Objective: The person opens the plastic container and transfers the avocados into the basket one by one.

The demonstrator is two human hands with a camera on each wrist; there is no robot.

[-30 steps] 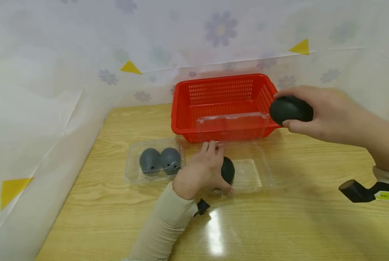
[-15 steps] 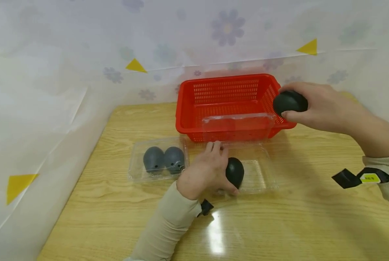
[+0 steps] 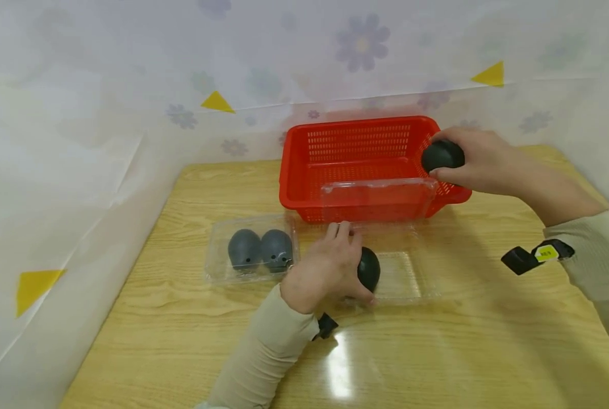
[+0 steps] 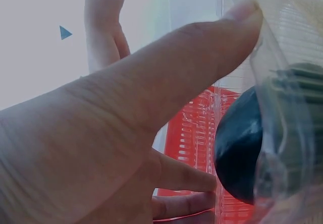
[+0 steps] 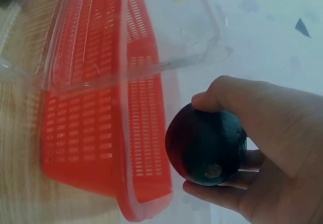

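My right hand (image 3: 480, 159) grips a dark green avocado (image 3: 443, 156) over the right end of a red plastic basket (image 3: 288, 165). In the right wrist view, a round stem scar shows on this avocado (image 5: 202, 146). My left hand (image 3: 325, 270) holds the left side of a clear plastic clamshell box (image 3: 399, 284), thumb at the near edge and fingers at the far side. A second avocado (image 3: 369, 270) lies in that box beside the left hand, partly hidden by it. The box's raised lid (image 3: 381, 196) stands against the basket's front.
To the left stands a closed clear box (image 3: 215, 267) with two dark oval fruits (image 3: 245, 250) inside, seen dimly through the plastic. The wooden table (image 3: 412, 352) meets a flowered white sheet (image 3: 263, 51) behind the basket.
The right hand has moved left with its avocado, from beside the basket to over its right end. The avocado in the box shows slightly more beside the left hand. The view has shifted a little.
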